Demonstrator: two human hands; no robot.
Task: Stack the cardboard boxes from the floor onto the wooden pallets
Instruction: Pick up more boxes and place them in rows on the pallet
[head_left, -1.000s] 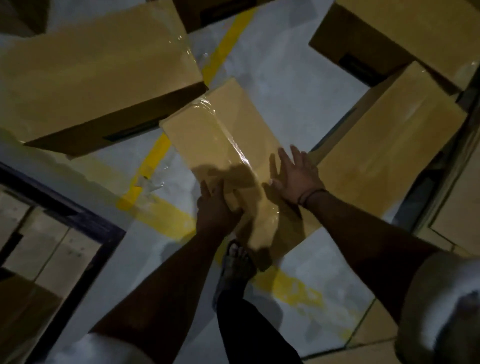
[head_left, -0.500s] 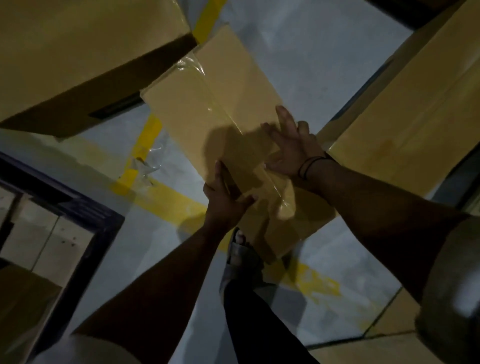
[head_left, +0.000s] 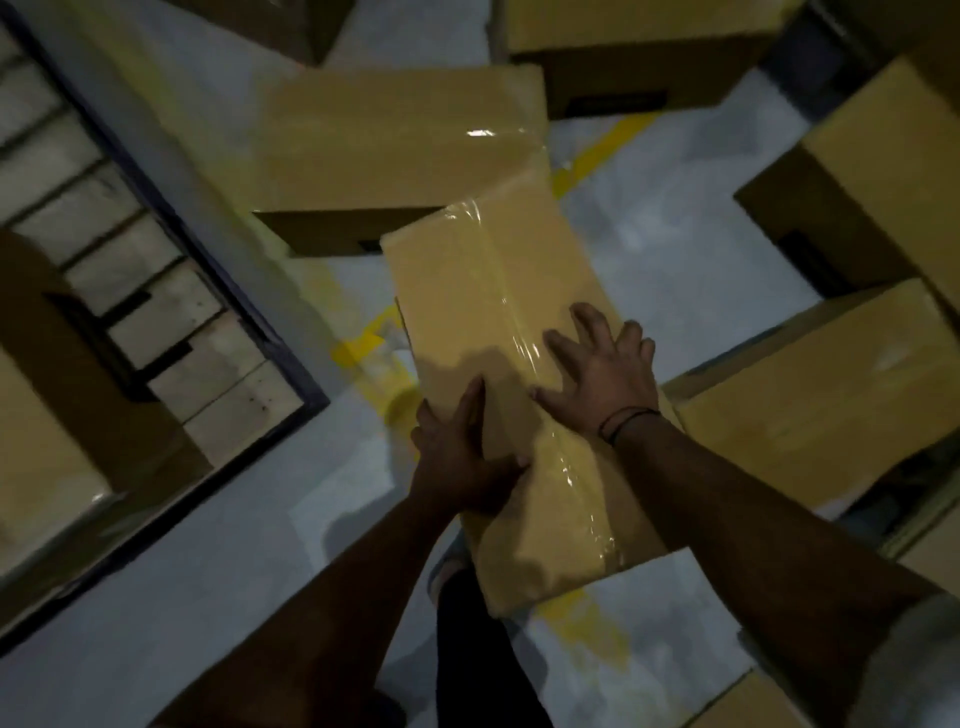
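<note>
A long taped cardboard box (head_left: 467, 291) is tilted up off the grey floor in front of me. My left hand (head_left: 460, 452) grips its left edge, thumb on top and fingers wrapped under. My right hand (head_left: 597, 374) lies flat on the top face with fingers spread, across the clear tape strip. A wooden pallet (head_left: 156, 291) with pale slats and a dark blue frame lies to the left, and part of a box (head_left: 36, 441) sits on its near end.
A wide box (head_left: 395, 150) stands on the floor just behind the held one. More boxes stand at the top (head_left: 623, 31), at the right (head_left: 883, 171) and at the near right (head_left: 810, 395). Yellow floor lines (head_left: 597, 156) run under them. My leg (head_left: 478, 649) is below the box.
The held box has come up off the floor and closer to me, and the view has swung so the pallet shows more fully at left. Both hands kept their places on it.
</note>
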